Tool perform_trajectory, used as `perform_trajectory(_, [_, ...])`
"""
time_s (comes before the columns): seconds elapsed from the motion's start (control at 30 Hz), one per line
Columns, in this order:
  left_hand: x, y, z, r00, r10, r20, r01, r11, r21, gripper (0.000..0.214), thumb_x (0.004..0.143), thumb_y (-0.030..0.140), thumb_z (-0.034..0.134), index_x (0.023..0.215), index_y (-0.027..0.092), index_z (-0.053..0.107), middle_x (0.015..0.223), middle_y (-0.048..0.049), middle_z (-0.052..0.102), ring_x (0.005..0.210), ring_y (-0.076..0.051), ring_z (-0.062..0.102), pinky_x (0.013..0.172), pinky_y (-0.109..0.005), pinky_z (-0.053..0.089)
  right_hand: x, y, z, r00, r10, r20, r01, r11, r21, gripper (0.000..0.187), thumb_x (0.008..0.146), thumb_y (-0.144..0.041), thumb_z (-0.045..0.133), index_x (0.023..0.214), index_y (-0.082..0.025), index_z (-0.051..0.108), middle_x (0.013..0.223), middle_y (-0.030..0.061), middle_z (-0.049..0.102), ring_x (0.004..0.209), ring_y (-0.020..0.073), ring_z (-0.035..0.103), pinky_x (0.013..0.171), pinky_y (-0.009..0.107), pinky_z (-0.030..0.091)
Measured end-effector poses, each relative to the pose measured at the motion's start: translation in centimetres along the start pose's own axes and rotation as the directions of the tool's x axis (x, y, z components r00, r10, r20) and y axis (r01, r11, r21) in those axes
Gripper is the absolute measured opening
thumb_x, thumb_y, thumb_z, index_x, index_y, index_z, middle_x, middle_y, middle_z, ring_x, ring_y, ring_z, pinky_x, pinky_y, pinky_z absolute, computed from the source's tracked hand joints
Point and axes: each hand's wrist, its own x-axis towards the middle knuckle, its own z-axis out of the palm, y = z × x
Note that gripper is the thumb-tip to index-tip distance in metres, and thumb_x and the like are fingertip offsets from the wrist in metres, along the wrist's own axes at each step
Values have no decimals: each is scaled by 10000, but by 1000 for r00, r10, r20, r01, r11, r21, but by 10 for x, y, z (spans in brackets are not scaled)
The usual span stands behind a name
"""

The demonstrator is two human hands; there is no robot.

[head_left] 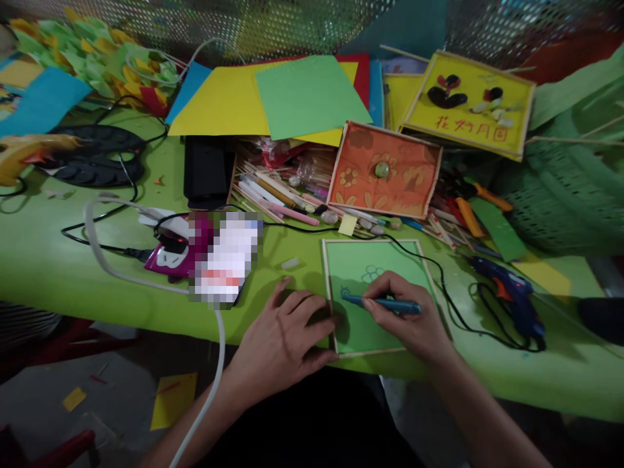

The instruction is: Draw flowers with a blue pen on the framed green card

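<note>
My right hand point(402, 312) is closed around a blue marker pen point(397, 305), its tip on the green sheet point(361, 335) in a thin wooden-stick frame. Blue line drawings mark that sheet: a flower outline point(374, 273) and, at the pen's tip, a small spiral shape point(345, 292). My left hand point(292, 331) lies with fingers spread at the left side of the frame, its fingertips touching the edge. To the left of it, a phone point(227, 260) with a blurred screen rests beside a purple power strip point(178, 250).
A blue glue gun point(511, 292) lies at right, its black cable running behind the frame. Behind are an orange framed picture point(385, 170), a yellow framed picture point(470, 104), sticks and pens point(277, 195), coloured paper point(312, 91) and a green basket point(560, 188). A white cable point(217, 364) crosses the table's front edge.
</note>
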Motion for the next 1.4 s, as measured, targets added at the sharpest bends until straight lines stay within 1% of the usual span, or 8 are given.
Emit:
perform_trajectory(0.13, [-1, -1, 2, 1000, 4, -10, -4, 1000, 7, 342, 968, 448, 680, 1275, 302, 645, 1272, -19, 649, 1235, -234, 581, 1252, -560, 273, -1, 1, 0, 1000, -3, 9, 2, 1000, 31, 101, 877, -263, 690, 791, -214, 667, 684, -15, 661, 583, 135, 577, 529, 231, 426])
perform_trajectory(0.3, [0, 0, 1, 1000, -11, 9, 11, 1000, -1, 360, 970, 426, 685, 1305, 305, 632, 1287, -32, 653, 1238, -237, 582, 1242, -578, 277, -3, 11, -2, 993, 23, -115, -14, 997, 76, 85, 892, -270, 726, 850, -217, 675, 728, -15, 660, 607, 134, 569, 543, 235, 425])
perform_trajectory(0.37, [0, 0, 0, 1000, -10, 7, 10, 1000, -6, 349, 973, 423, 682, 1298, 305, 634, 1291, -33, 654, 1240, -237, 583, 1238, -576, 282, -3, 13, -3, 990, 37, -134, -26, 996, 80, 84, 889, -271, 733, 860, -217, 675, 744, -11, 663, 625, 139, 578, 555, 239, 432])
perform_trajectory(0.67, [-1, 0, 1, 1000, -8, 6, 8, 1000, -15, 358, 952, 419, 709, 1284, 301, 639, 1283, -27, 657, 1248, -238, 583, 1251, -584, 262, 0, 10, -4, 990, 59, -126, -56, 998, 30, 71, 851, -254, 710, 811, -212, 668, 716, -8, 669, 609, 145, 581, 547, 244, 436])
perform_trajectory(0.83, [0, 1, 0, 1000, -10, 0, 10, 1000, -17, 345, 962, 411, 697, 1283, 304, 631, 1282, -15, 657, 1246, -229, 585, 1260, -568, 251, 0, 11, -4, 993, 70, -100, -67, 997, 26, 103, 859, -287, 711, 810, -207, 668, 695, -8, 654, 579, 140, 555, 521, 244, 412])
perform_trajectory(1.0, [0, 0, 0, 1000, -8, 4, 8, 1000, -19, 336, 965, 418, 691, 1275, 301, 635, 1275, -28, 657, 1221, -236, 596, 1254, -588, 251, 1, 11, -4, 993, 84, -89, -84, 996, -6, 107, 862, -291, 707, 810, -206, 669, 698, -2, 654, 604, 151, 566, 542, 255, 423])
perform_trajectory(1.2, [0, 0, 0, 1000, -6, 18, 7, 1000, -21, 348, 971, 413, 684, 1295, 301, 626, 1282, -26, 653, 1266, -238, 582, 1249, -597, 259, 2, 10, -3, 987, 65, -144, -58, 997, 52, 106, 861, -289, 725, 819, -213, 666, 701, -3, 655, 598, 151, 575, 533, 253, 425])
perform_trajectory(1.4, [0, 1, -2, 1000, -14, 19, 15, 1000, -21, 329, 967, 424, 693, 1265, 297, 641, 1272, -36, 656, 1246, -233, 590, 1257, -572, 250, 1, 8, -2, 994, 25, -105, -20, 999, 48, 89, 882, -282, 720, 840, -214, 682, 723, 2, 672, 617, 153, 587, 551, 251, 444])
